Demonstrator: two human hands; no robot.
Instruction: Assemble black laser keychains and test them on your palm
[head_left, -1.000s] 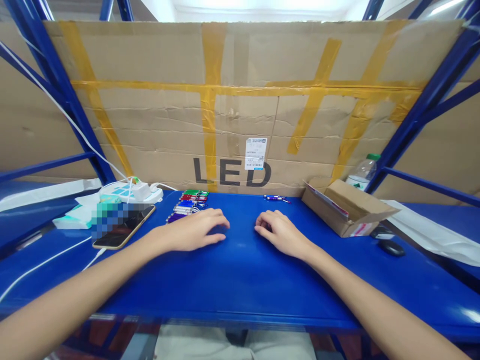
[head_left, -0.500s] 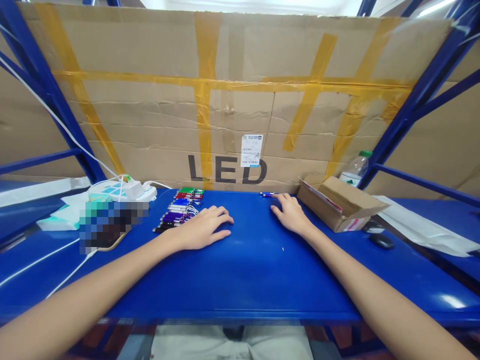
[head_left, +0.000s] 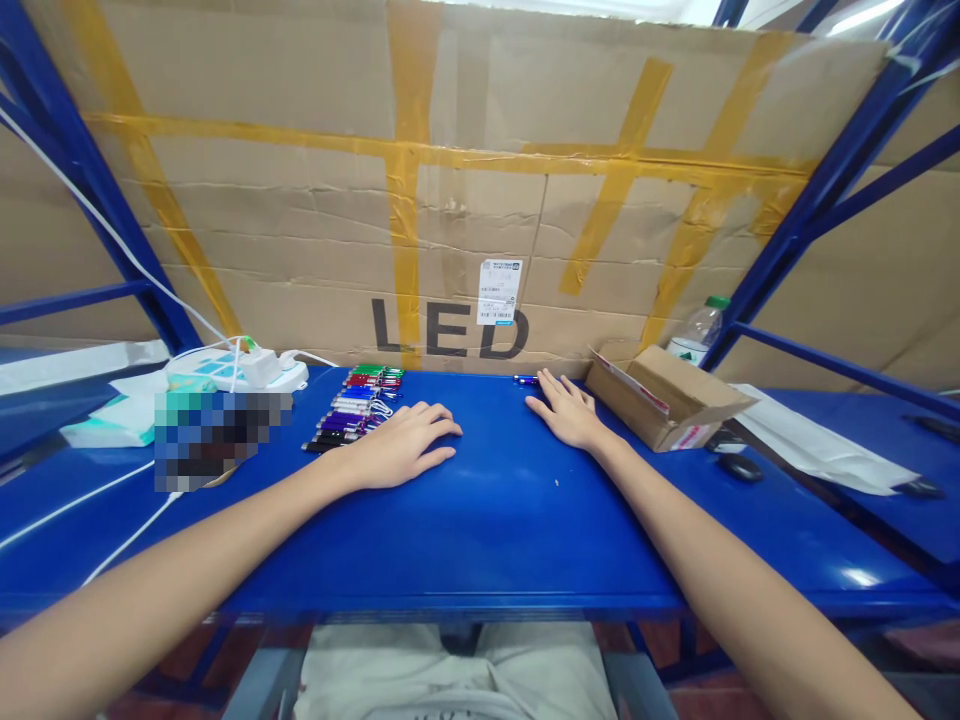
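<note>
My left hand [head_left: 403, 443] lies palm down on the blue table [head_left: 480, 540], fingers spread and holding nothing. Just left of it is a column of several pens [head_left: 352, 405] in green, red, blue, white, purple and black, partly hidden by the hand and wrist. My right hand [head_left: 568, 412] rests flat with its fingers apart, its fingertips at a blue pen [head_left: 525, 380] near the table's back edge. Part of that pen is hidden behind the fingers.
An open cardboard box [head_left: 667, 400] stands right of my right hand, with a bottle [head_left: 699, 330] behind it and a black mouse [head_left: 740, 467] beside it. A power strip [head_left: 225, 370] with white cables lies left. Taped cardboard [head_left: 315, 240] closes the back.
The view has shifted slightly. My right hand's fingers have stretched out flatter and further over the blue pen's right part. My left hand stays in the same place beside the pens.
</note>
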